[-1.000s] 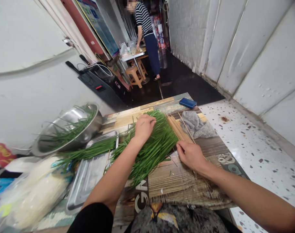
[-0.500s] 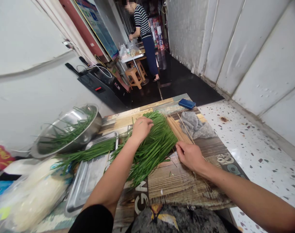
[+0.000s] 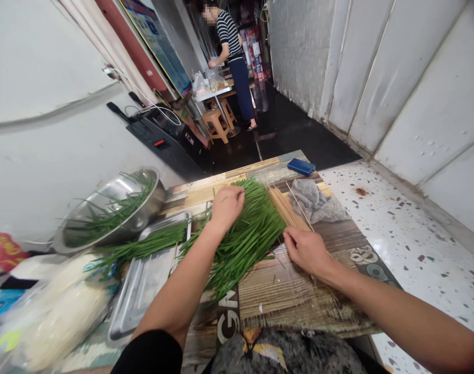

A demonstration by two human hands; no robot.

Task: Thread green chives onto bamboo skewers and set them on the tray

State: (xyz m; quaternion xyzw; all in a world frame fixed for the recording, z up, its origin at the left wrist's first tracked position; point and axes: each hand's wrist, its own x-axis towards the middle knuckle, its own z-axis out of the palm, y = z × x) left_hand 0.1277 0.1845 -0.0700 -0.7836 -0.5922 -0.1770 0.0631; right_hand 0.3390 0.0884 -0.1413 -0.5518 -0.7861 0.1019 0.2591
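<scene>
A flat heap of green chives [image 3: 249, 235] lies on the patterned tabletop [image 3: 340, 236]. My left hand [image 3: 226, 206] rests on the far part of the heap, fingers curled into the stalks. My right hand [image 3: 306, 250] sits at the heap's right edge with the fingers pinched on thin bamboo skewers [image 3: 286, 208], which lie in a row beside the chives. More skewers [image 3: 291, 301] are spread near the table's front edge.
A steel bowl [image 3: 116, 208] with chives and a metal tray [image 3: 143, 285] stand at the left, a plastic bag [image 3: 61, 311] in front. A grey cloth [image 3: 316, 202] and a blue case [image 3: 301, 166] lie at the back. A person [image 3: 233, 57] works at a far table.
My left hand has shifted slightly left and back across the chives. My right hand has hardly moved. The person in the background has moved a little.
</scene>
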